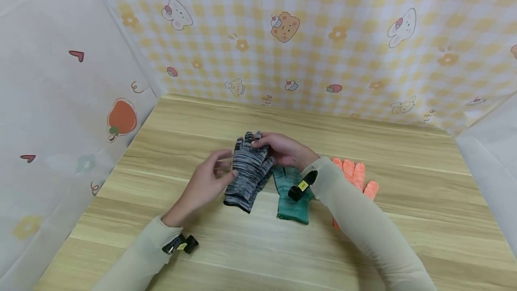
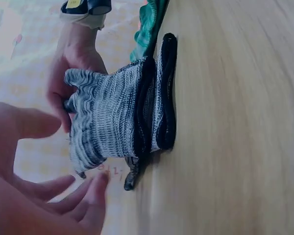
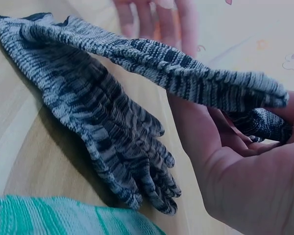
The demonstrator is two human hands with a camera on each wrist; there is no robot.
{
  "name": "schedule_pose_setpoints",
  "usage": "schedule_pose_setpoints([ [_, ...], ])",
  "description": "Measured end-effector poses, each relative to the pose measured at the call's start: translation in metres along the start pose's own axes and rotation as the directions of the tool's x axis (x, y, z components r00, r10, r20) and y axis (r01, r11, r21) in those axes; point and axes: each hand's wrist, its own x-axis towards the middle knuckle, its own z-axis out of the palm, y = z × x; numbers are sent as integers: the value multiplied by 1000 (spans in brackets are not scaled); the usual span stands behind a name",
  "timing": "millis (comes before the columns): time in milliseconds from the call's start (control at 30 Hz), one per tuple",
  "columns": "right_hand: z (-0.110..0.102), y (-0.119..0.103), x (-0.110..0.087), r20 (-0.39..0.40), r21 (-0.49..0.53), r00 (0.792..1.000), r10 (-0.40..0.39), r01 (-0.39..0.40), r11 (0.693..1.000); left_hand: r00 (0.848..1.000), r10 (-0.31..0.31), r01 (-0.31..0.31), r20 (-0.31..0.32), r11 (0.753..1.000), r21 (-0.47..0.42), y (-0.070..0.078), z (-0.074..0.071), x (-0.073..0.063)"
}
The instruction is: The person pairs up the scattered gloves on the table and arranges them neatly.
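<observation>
Two black-and-grey knit gloves lie one over the other in the middle of the table. My right hand [image 1: 287,149] pinches the upper glove [image 1: 247,165] near its fingers and lifts that end. In the right wrist view the lower glove [image 3: 103,107] lies flat on the wood, with a gap opening between the two. Both dark cuffs point toward me. At the left side of the pair, my left hand [image 1: 205,179] has its fingers spread and relaxed, holding nothing; the left wrist view shows its thumb and fingertips just off the upper glove.
A green glove [image 1: 292,210] lies right of the grey pair, partly under my right wrist. Farther right, an orange glove [image 1: 354,174] is partly covered by my right forearm. A checked cloth [image 1: 323,57] hangs behind the wooden table [image 1: 424,183], and a white cloth hangs at the left.
</observation>
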Motion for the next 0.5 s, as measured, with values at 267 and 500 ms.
schedule_pose_setpoints([
  [267,1,3,0,39,3,999,-1,1,1000,989,-75,91,124,989,-121,-7,-1,1],
  [500,-5,4,0,28,-35,1000,-15,16,999,989,-65,81,133,990,-118,-9,-3,0],
])
